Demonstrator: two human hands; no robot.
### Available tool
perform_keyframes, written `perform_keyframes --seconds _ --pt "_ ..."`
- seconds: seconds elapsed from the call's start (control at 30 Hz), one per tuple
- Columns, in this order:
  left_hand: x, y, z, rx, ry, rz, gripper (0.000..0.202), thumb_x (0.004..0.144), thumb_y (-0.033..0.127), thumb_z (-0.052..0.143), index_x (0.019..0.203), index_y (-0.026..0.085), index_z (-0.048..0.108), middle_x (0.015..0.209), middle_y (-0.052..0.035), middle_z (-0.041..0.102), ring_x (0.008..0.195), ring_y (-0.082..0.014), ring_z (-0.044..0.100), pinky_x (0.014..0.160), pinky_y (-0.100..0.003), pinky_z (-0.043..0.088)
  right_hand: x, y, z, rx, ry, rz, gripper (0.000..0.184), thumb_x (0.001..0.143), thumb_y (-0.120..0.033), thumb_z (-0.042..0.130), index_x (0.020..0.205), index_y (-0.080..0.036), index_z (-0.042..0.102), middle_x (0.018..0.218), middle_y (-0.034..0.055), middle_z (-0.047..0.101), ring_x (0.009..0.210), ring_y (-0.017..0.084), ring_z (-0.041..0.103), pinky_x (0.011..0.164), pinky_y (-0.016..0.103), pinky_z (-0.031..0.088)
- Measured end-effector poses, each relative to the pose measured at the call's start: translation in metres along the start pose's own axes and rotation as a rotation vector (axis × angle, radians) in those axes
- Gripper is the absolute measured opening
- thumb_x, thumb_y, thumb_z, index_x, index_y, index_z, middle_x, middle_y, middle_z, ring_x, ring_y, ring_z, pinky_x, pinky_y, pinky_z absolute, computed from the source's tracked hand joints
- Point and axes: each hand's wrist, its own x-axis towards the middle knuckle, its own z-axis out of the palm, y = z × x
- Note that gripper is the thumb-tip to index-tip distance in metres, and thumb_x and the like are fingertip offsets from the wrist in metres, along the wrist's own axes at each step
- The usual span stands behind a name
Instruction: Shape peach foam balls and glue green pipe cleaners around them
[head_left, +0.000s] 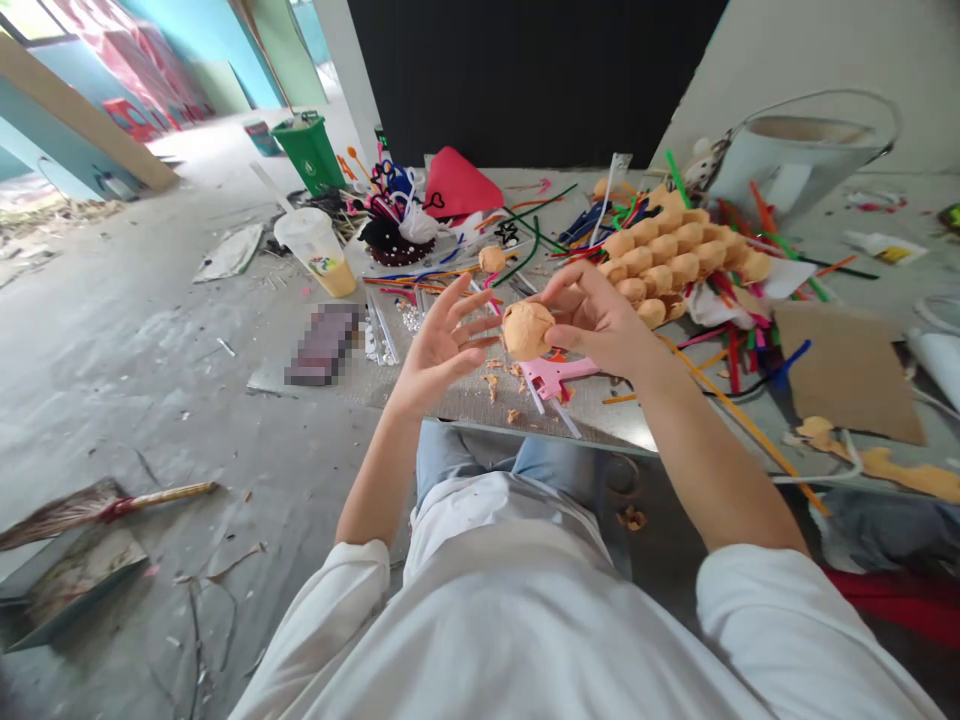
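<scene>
A round, light-orange ball [528, 331] with a cracked, uneven surface is pinched between the thumb and fingers of my right hand [589, 318]. To its left, my left hand [444, 345] is raised with fingers spread, close to the ball and holding nothing. Below the hands lies a pink glue gun [559, 374], partly covered by my right hand, with orange crumbs around it. A smaller orange ball [492, 260] rests just beyond my hands. Right of them sits a cluster of rounded orange shells in rows [667, 255].
A plastic cup [319, 250] with yellow drink and a blurred-out flat object [324, 344] are on the table's left. Coloured pipe cleaners [532, 225] lie scattered behind. A metal bucket [799, 160] and a cardboard piece [851, 370] stand and lie right. A dustpan [71, 585] is on the floor.
</scene>
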Motion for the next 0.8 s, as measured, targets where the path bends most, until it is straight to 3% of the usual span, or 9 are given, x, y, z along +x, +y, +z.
perform_keyframes --seconds 0.13,0.2,0.27,0.4,0.53,0.67,0.8 --pt "-0.010 0.004 0.024 -0.217 0.151 -0.251 0.053 0.088 0.059 0.068 0.132 0.030 0.063 0.126 -0.0073 0.075 0.089 -0.0164 0.078 0.074 -0.029 0.067 -0.006 -0.015 0.009 0.045 -0.051 -0.008 0.039 0.078 -0.043 0.087 0.102 -0.027 0.062 0.106 0.0021 0.077 0.088 0.016 0.075 0.074 0.029 0.062" --pt "-0.014 0.006 0.040 -0.317 0.134 -0.418 0.061 0.084 0.073 0.063 0.118 0.023 0.067 0.104 -0.0087 0.079 0.078 -0.0183 0.077 0.068 -0.031 0.067 -0.008 -0.018 0.013 0.034 -0.072 -0.015 0.038 0.079 -0.040 0.087 0.106 -0.026 0.065 0.117 0.0057 0.076 0.095 0.019 0.077 0.079 0.032 0.063" --pt "-0.016 0.007 0.053 -0.406 0.094 -0.486 0.069 0.075 0.081 0.067 0.110 0.021 0.068 0.098 -0.0095 0.080 0.079 -0.0217 0.078 0.069 -0.034 0.067 -0.009 -0.016 0.014 -0.005 -0.099 -0.052 0.037 0.078 -0.039 0.088 0.106 -0.027 0.068 0.118 0.0059 0.076 0.105 0.022 0.076 0.090 0.037 0.063" --pt "-0.019 0.004 0.065 -0.460 0.196 -0.417 0.069 0.066 0.072 0.083 0.111 0.022 0.067 0.102 -0.0077 0.080 0.086 -0.0231 0.079 0.073 -0.034 0.066 -0.010 -0.004 0.009 -0.078 -0.125 -0.211 0.034 0.080 -0.042 0.085 0.111 -0.034 0.073 0.116 0.0033 0.074 0.121 0.024 0.071 0.106 0.042 0.056" --pt "-0.022 -0.003 0.064 -0.346 0.341 -0.268 0.057 0.069 0.063 0.087 0.110 0.026 0.073 0.102 -0.0039 0.079 0.092 -0.0178 0.076 0.078 -0.027 0.063 -0.017 -0.001 0.012 -0.211 -0.148 -0.191 0.041 0.092 -0.042 0.072 0.133 -0.041 0.067 0.145 0.0034 0.066 0.142 0.025 0.056 0.121 0.051 0.045" --pt "-0.022 -0.009 0.060 -0.227 0.411 -0.136 0.047 0.071 0.051 0.089 0.110 0.029 0.075 0.105 -0.0011 0.077 0.094 -0.0139 0.073 0.085 -0.024 0.060 -0.030 -0.002 0.037 -0.267 -0.066 -0.089 0.063 0.096 -0.046 0.066 0.155 -0.042 0.045 0.166 0.0032 0.046 0.155 0.026 0.042 0.128 0.052 0.037" --pt "-0.025 -0.010 0.061 -0.248 0.400 -0.135 0.047 0.069 0.046 0.092 0.109 0.028 0.075 0.100 0.0002 0.077 0.090 -0.0117 0.071 0.085 -0.022 0.059 -0.034 0.007 0.064 -0.301 0.049 -0.152 0.059 0.100 -0.042 0.059 0.157 -0.043 0.042 0.166 0.0005 0.045 0.154 0.025 0.042 0.130 0.050 0.036"
